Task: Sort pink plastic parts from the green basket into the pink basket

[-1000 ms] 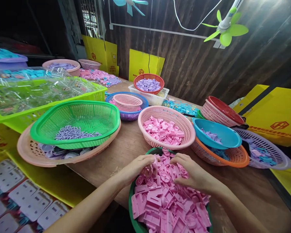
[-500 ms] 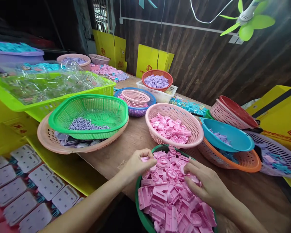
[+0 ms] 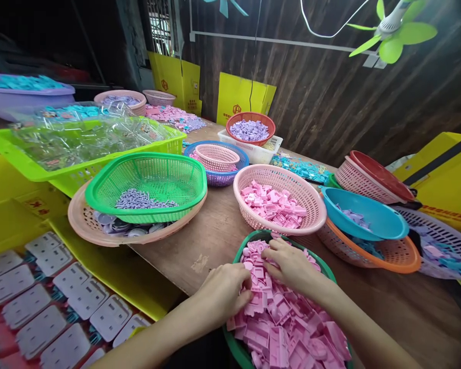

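Note:
A green basket (image 3: pixel 318 260) at the near table edge is heaped with pink plastic parts (image 3: pixel 288 323). My left hand (image 3: pixel 225 290) rests on the left side of the heap with its fingers curled into the parts. My right hand (image 3: pixel 291 262) lies over the far part of the heap, its fingers bent and pinching among the pieces. What either hand grips is hidden by the fingers. Just beyond stands a pink basket (image 3: pixel 279 177) with more pink parts.
A green basket (image 3: pixel 148 171) of lilac parts sits in a peach basket (image 3: pixel 80 225) at left. Blue (image 3: pixel 369 218), orange (image 3: pixel 399 256) and red (image 3: pixel 380 177) baskets crowd the right. White trays (image 3: pixel 61 302) lie low left. Bare wooden table (image 3: pixel 215 236) shows between.
My left hand has dropped back from the far rim toward the near left side of the heap. My right hand has moved forward and left to the far part of the heap.

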`<state>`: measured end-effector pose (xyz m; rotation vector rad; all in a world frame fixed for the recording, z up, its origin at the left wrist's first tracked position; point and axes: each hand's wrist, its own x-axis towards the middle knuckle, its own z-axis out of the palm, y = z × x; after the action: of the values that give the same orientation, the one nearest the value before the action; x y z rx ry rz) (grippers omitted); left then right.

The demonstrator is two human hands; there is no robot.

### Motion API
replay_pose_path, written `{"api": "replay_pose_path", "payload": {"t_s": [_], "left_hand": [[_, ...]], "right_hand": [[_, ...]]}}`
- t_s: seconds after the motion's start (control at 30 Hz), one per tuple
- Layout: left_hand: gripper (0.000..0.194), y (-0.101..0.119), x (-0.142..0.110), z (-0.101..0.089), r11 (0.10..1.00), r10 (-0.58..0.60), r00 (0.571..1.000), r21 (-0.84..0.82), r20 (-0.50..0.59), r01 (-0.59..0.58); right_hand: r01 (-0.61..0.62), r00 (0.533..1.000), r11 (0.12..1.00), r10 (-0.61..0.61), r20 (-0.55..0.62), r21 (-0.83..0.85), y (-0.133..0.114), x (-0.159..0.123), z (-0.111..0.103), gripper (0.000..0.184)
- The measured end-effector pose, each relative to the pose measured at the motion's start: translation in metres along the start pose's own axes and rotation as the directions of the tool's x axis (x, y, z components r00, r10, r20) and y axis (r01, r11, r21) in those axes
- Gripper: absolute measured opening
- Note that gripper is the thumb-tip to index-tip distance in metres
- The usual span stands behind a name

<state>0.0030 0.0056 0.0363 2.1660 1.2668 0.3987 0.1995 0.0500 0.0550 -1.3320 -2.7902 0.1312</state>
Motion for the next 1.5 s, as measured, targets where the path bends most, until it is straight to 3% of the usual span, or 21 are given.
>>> {"api": "replay_pose_path", "payload": {"t_s": [0.23,0.4,0.53,0.63,0.7,0.77,0.8,0.9,0.97,1.0,1.07,1.13,1.2,1.3,1.43,1.5], "left_hand": [[0.003,0.001,0.014,0.008,0.998,-0.03,0.994,-0.058,-0.107,0.024],[0.011,0.003,0.019,0.008,0.995,-0.034,0.987,-0.099,-0.158,0.019],[0.031,0.003,0.021,0.003,0.979,-0.015,0.984,-0.204,-0.177,-0.022],[0.042,0.002,0.022,0.0,0.942,0.018,0.987,-0.328,-0.158,-0.069],[0.042,0.001,0.022,-0.002,0.911,0.015,0.993,-0.407,-0.116,-0.061],[0.04,0.001,0.022,-0.004,0.88,-0.008,0.999,-0.474,-0.039,-0.012],[0.04,0.001,0.023,-0.006,0.862,-0.019,1.0,-0.506,0.007,0.02],[0.044,0.006,0.025,-0.011,0.787,-0.007,0.988,-0.608,0.156,0.102],[0.047,0.011,0.027,-0.015,0.749,0.027,0.977,-0.651,0.214,0.122],[0.048,0.013,0.028,-0.016,0.742,0.038,0.973,-0.659,0.228,0.125],[0.05,0.018,0.03,-0.017,0.737,0.055,0.967,-0.663,0.249,0.129],[0.053,0.021,0.031,-0.016,0.722,0.074,0.955,-0.676,0.288,0.148],[0.054,0.022,0.03,-0.015,0.715,0.093,0.943,-0.68,0.32,0.16],[0.041,0.023,0.031,-0.019,0.752,0.116,0.944,-0.648,0.31,0.121],[0.028,0.032,0.058,-0.037,0.803,0.121,0.975,-0.596,0.187,0.014],[0.035,0.041,0.088,-0.049,0.823,0.106,0.991,-0.566,0.082,-0.042]], "right_hand": [[-0.112,0.993,0.994,0.112,0.026,-0.007,0.013,-0.037,-0.026,0.017],[0.078,0.979,0.993,-0.093,0.183,0.088,-0.01,-0.062,-0.036,0.01],[0.07,0.973,0.995,-0.084,0.213,0.072,-0.016,-0.064,-0.021,0.011],[0.02,0.978,0.972,-0.068,0.196,0.233,-0.009,-0.06,-0.018,0.013],[-0.044,0.984,0.902,-0.035,0.175,0.43,-0.001,-0.058,-0.021,0.013],[-0.125,0.985,0.753,0.014,0.174,0.646,0.007,-0.057,-0.023,0.011],[-0.183,0.979,0.637,0.049,0.198,0.749,0.011,-0.057,-0.022,0.011],[-0.404,0.912,0.119,0.133,0.389,0.907,0.022,-0.059,-0.015,0.014],[-0.468,0.845,-0.214,0.175,0.505,0.857,0.026,-0.06,-0.008,0.016],[-0.464,0.819,-0.331,0.193,0.54,0.822,0.027,-0.061,-0.005,0.017],[-0.424,0.787,-0.476,0.228,0.574,0.77,0.027,-0.061,-0.001,0.018],[-0.388,0.782,-0.547,0.231,0.579,0.742,0.026,-0.063,0.002,0.018],[-0.364,0.797,-0.565,0.222,0.562,0.74,0.025,-0.066,0.003,0.017],[-0.382,0.817,-0.516,0.199,0.542,0.767,0.027,-0.07,-0.001,0.018],[-0.341,0.858,-0.358,0.26,0.443,0.869,0.049,-0.048,-0.033,0.02],[-0.221,0.864,-0.237,0.402,0.303,0.946,0.068,-0.023,-0.058,0.022]]}}
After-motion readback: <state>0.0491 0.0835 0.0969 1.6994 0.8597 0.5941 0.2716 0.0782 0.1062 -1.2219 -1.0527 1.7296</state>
